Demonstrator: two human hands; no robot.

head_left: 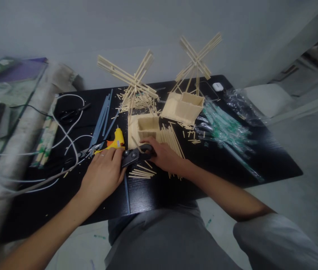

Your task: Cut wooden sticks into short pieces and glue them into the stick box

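A black hand cutter (133, 155) with riveted jaws lies across the space between my hands. My left hand (104, 168) is closed round its handle end. At its curved head, the fingers of my right hand (163, 153) are bent together on a thin wooden stick (136, 143), whose far end sticks out up and left; the fingertips are partly hidden by the cutter. Just beyond stands a wooden windmill model (143, 122) with an open box base. Short cut sticks (142, 172) lie below the cutter, and longer sticks (172, 140) lie right of the model.
A yellow glue gun (117, 139) lies beyond my left hand. Another windmill model (188, 107) stands behind right, near plastic-wrapped green-and-clear packets (226, 125). Grey-blue strips (101, 118), scissors (69, 115) and looping white cables (70, 137) cover the left side of the black table (159, 200).
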